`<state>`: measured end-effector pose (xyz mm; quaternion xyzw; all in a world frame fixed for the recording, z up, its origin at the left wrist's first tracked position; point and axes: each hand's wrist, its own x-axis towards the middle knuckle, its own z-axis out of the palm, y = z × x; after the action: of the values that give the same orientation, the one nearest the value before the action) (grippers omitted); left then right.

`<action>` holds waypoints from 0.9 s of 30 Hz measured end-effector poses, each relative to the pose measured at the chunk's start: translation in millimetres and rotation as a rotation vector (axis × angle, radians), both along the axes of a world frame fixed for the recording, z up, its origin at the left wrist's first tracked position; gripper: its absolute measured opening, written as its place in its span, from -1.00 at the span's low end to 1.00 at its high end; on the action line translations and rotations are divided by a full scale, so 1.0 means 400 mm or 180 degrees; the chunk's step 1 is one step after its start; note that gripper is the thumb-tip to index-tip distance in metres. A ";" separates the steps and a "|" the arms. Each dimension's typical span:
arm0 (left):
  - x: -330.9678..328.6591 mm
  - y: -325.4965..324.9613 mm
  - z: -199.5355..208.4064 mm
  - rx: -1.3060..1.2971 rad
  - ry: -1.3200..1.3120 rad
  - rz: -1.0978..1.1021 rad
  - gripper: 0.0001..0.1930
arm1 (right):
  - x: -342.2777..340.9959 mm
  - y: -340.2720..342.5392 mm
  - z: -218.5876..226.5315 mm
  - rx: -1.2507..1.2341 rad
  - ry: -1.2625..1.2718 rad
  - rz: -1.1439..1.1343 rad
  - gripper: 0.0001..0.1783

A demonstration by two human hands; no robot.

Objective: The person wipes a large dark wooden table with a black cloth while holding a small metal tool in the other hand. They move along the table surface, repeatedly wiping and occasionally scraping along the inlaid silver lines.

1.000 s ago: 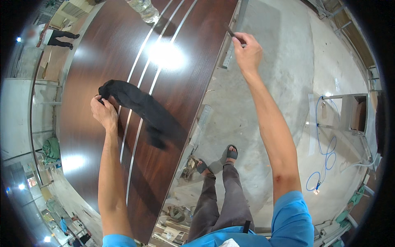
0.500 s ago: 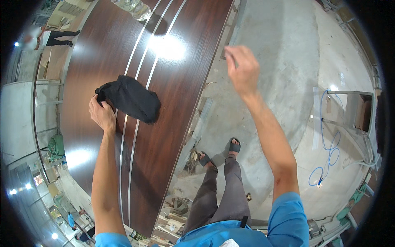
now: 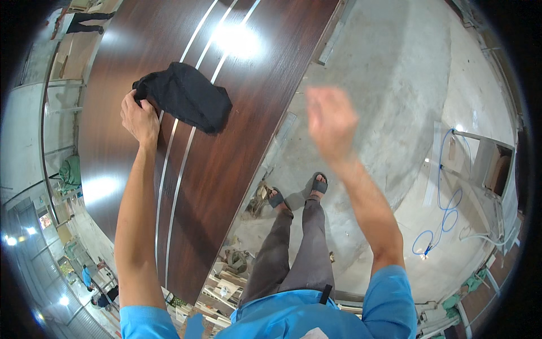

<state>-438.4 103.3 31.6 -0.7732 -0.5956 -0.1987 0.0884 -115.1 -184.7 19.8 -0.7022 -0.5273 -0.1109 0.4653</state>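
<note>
A bunched black cloth (image 3: pixel 189 97) lies on the dark brown glossy board (image 3: pixel 237 152), across its pale stripes. My left hand (image 3: pixel 140 117) pinches the cloth's left end, thumb and fingers closed on it. My right hand (image 3: pixel 332 121) is in the air to the right of the board's edge, over the concrete floor. Motion smears its fingers, so I cannot see whether anything is in them.
Blue hose (image 3: pixel 450 217) lies looped on the floor at the right, next to a metal frame (image 3: pixel 480 138). Wood scraps (image 3: pixel 226 288) are piled under the board's near end. A person in dark trousers (image 3: pixel 84 22) stands at the far left.
My view has shifted, so the cloth and board sit higher in it and a clear bottle at the top has left it. My right hand has moved and is more blurred.
</note>
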 end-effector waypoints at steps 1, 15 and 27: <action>0.000 0.000 0.000 0.0008 0.0001 0.0009 -0.56 | 0.035 0.026 0.000 -0.0185 0.0116 -0.0392 -0.75; -0.002 0.006 -0.006 0.0032 0.0064 0.0088 -0.55 | -0.184 -0.109 0.009 -0.0128 0.0593 0.0436 -0.85; -0.008 0.010 -0.001 -0.0007 0.0036 -0.0073 -0.53 | -0.179 -0.055 -0.132 0.0598 0.0640 0.0050 -0.71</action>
<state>-441.7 107.3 31.3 -0.7813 -0.5864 -0.1948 0.0886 -186.8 -206.6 -32.8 -0.6590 -0.4708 -0.0852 0.5804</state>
